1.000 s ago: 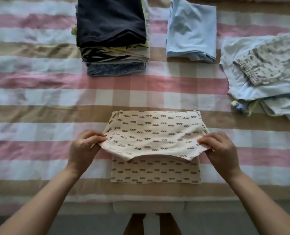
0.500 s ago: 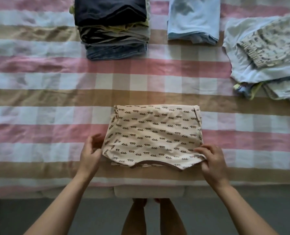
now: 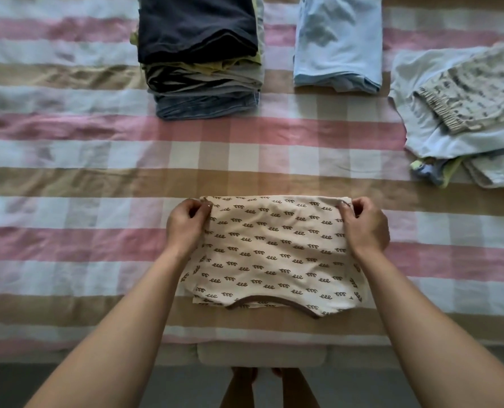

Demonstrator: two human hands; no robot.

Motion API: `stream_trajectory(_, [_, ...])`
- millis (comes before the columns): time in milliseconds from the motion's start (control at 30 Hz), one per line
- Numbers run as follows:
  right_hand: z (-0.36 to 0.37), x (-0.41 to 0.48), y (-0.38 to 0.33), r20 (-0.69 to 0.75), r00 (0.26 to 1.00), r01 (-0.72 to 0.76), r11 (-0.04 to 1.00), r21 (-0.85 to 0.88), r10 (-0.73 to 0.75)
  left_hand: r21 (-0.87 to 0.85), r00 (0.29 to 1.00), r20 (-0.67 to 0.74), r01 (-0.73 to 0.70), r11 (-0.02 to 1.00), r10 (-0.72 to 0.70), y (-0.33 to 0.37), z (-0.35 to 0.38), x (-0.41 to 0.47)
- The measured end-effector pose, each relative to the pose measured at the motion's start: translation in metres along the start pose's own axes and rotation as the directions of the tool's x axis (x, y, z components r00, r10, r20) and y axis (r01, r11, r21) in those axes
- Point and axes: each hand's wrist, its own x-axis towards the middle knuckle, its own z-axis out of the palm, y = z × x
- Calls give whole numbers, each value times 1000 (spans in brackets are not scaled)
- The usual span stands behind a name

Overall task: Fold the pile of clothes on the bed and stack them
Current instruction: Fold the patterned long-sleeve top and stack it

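Head view: a striped bed [image 3: 68,160] seen from above.
Garment: a cream patterned top [image 3: 274,251] lies folded near the bed's near edge, in the middle.
Left hand [image 3: 186,225]: fingers curled, pinching the top's far left corner.
Right hand [image 3: 364,226]: fingers curled, pinching the far right corner.
Far left: a tall folded stack [image 3: 200,54], dark on top.
Far middle: a folded light-blue garment [image 3: 339,42].
Right: an unfolded pile [image 3: 465,119].
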Motion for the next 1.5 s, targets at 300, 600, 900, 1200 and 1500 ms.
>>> stream_trajectory(300, [-1,11,-2,4,995,-99,993,71,99,80,989,-141,64,995,-52,0,-1,5])
stream_trajectory(600, [4,37,-27,-98,994,61,996,62,-54,199,980,-176,-59,978,95,21,19,35])
stream_trajectory(900, [40,-30,-33,117,833,553,807,-205,-541,511,770,245,-619,596,590,21,70,-19])
stream_trajectory(1200, [27,-51,-1,46,847,519,805,-288,-529,663,817,381,-567,489,432,3,92,-55])
stream_trajectory(1500, [-18,-63,29,-39,990,-130,990,57,132,402,863,337,-494,771,377,115,187,-35])
